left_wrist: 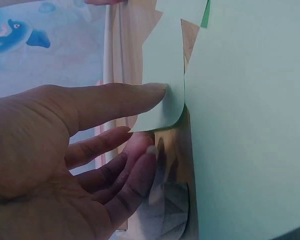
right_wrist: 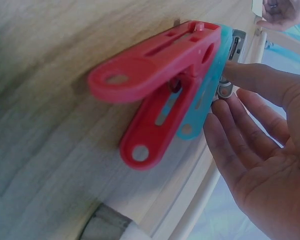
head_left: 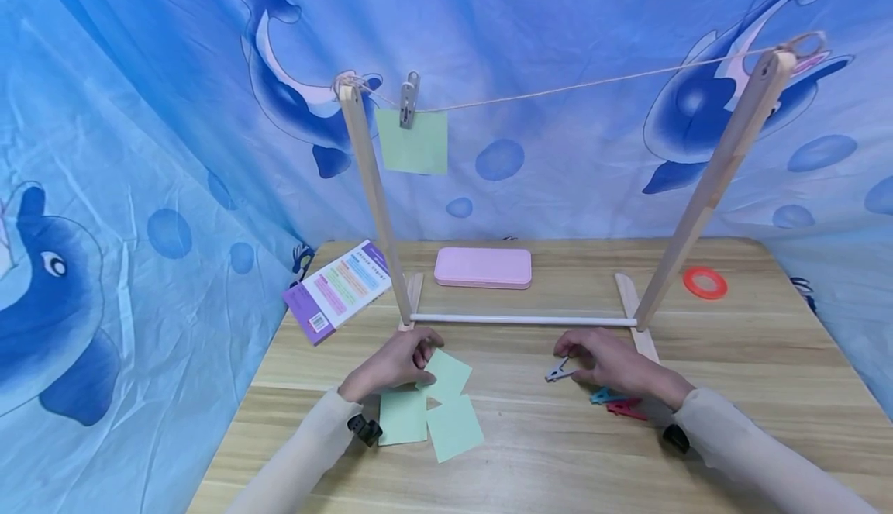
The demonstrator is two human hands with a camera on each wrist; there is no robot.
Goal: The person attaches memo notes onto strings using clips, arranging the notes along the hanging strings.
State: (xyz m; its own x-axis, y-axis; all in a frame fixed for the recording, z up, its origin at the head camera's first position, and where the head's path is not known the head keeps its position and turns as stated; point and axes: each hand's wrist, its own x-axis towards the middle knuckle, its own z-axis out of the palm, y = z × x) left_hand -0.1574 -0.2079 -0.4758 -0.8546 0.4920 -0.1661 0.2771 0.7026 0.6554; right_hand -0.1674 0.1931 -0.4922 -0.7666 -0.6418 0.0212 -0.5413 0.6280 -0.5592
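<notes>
Paper's (head_left: 446, 374) edge pinched in left grip (head_left: 398, 363); right grip (head_left: 607, 363) pinching grey peg (head_left: 558, 373).

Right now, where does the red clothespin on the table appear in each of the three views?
Head view: the red clothespin lies right of centre on the wooden table, beside the right hand.
Left wrist view: not in it.
Right wrist view: it fills the centre.
Shared landmark: the blue clothespin, touching it in both views.
</notes>
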